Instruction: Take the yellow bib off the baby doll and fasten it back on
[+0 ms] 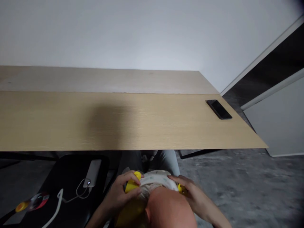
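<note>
A baby doll sits or lies in my lap at the bottom of the head view, its smooth bald head toward me. Over its front is a white cloth with faint pastel marks. My left hand is closed around a yellow piece at the doll's left side in view; whether it is clothing or a separate part, I cannot tell. My right hand grips the other edge of the white cloth. A yellow piece with dark dots shows by its palm. The doll's face and lower body are hidden.
Ahead of my lap is a wooden table, with a black phone near its right end. On a black seat at left lie a white power bank, a white cable and a clear red-and-yellow item.
</note>
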A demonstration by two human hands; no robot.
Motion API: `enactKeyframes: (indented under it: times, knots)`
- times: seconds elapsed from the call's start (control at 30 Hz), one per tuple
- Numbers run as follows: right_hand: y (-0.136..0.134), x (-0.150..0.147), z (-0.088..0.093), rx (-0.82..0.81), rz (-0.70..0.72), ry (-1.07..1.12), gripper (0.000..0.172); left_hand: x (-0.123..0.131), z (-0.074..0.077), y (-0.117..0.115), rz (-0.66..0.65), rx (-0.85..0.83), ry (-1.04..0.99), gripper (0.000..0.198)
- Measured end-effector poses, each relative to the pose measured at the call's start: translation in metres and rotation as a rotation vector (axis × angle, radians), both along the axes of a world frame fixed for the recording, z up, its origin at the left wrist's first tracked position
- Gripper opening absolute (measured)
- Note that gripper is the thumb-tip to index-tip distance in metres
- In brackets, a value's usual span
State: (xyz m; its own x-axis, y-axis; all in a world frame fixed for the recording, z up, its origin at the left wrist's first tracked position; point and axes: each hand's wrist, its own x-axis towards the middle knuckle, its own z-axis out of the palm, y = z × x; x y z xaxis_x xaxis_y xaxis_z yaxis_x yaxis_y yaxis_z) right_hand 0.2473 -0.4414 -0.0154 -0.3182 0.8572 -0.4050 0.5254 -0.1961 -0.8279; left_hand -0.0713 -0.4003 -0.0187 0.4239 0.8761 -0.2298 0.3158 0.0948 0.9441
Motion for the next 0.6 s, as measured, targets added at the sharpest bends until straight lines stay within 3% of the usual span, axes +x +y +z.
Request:
enactKeyframes:
  times: [0.17, 0.3, 0.37, 0.47, 0.6]
  knots:
    - [0.001, -0.011, 0.012, -0.065, 0.004, -0.079, 0.057, -0.012, 0.01, -0.003, -0.129, -0.016, 0.026, 0.012]
    - [0.003, -0.023, 0.011, -0.022, -0.014, -0.087, 0.043, -0.026, 0.001, -0.008, -0.229, -0.02, 0.053, 0.053]
    - [0.004, -0.026, 0.001, 0.029, -0.027, -0.054, 0.037, -0.029, -0.009, -0.008, -0.215, 0.007, 0.103, 0.067]
    - [0.005, -0.028, -0.015, 0.085, -0.074, -0.02, 0.039, -0.026, -0.024, -0.006, -0.14, 0.014, 0.155, 0.062]
    - [0.006, -0.03, -0.023, 0.13, -0.106, 0.017, 0.043, -0.018, -0.032, -0.002, -0.065, -0.034, 0.143, 0.06]
